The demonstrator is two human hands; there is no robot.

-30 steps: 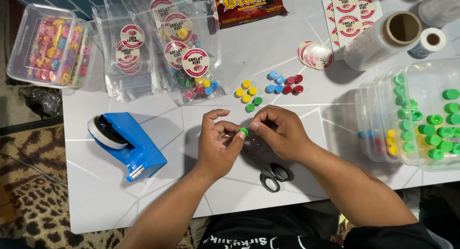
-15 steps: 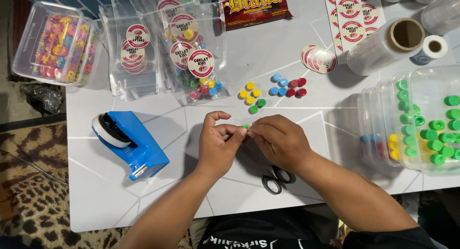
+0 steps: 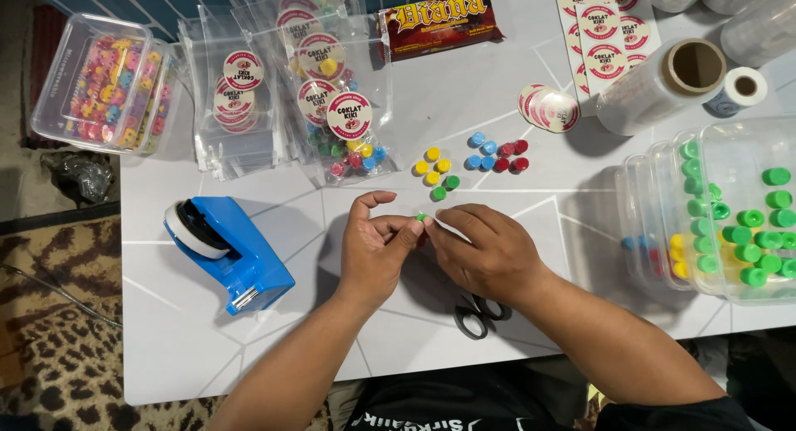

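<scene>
Fingertips of the left hand (image 3: pixel 377 253) and the right hand (image 3: pixel 485 253) pinch together one small green round candy (image 3: pixel 421 218) above the white table (image 3: pixel 166 348). Black scissors (image 3: pixel 478 312) lie partly under the right wrist. Just beyond the hands sit loose yellow, green, blue and red candies (image 3: pixel 473 159), and a blue tape dispenser (image 3: pixel 228 253) stands to the left.

— We see a blue dispenser (image 3: pixel 236 253), white table (image 3: pixel 539 207), green caps (image 3: pixel 746 232).
— We note yellow (image 3: pixel 433 166), blue (image 3: pixel 481 150) and red sweets (image 3: pixel 512 154), a leopard-print rug (image 3: pixel 58 331).
</scene>
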